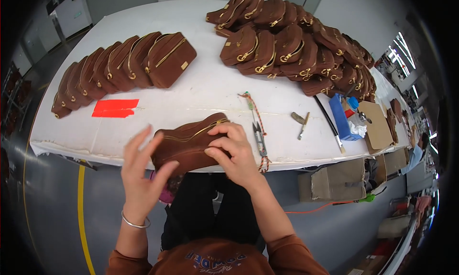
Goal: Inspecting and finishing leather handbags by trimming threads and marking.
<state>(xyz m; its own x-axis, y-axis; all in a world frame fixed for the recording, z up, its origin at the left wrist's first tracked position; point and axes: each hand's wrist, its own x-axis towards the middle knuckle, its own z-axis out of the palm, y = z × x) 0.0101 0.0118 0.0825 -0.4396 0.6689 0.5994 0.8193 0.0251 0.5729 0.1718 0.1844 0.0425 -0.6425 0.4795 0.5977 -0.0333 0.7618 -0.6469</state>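
A brown zippered pouch [184, 146] with gold zips is at the table's front edge. My right hand [234, 155] grips its right end, fingers curled over the top. My left hand [143, 170] is at its left end, fingers spread apart, the thumb near or against the pouch's side. Just right of the pouch lie grey thread snips [259, 139] on a braided cord, with a small green-handled tool [249, 101].
White-covered table [71, 136] carries a row of pouches [167, 62], a large pile [282, 45], red tape strips [114, 107], brushes [327, 122], a blue bin [340, 117] and cardboard [377, 139]. Boxes [334, 182] stand below right; another person [413, 158] is at far right.
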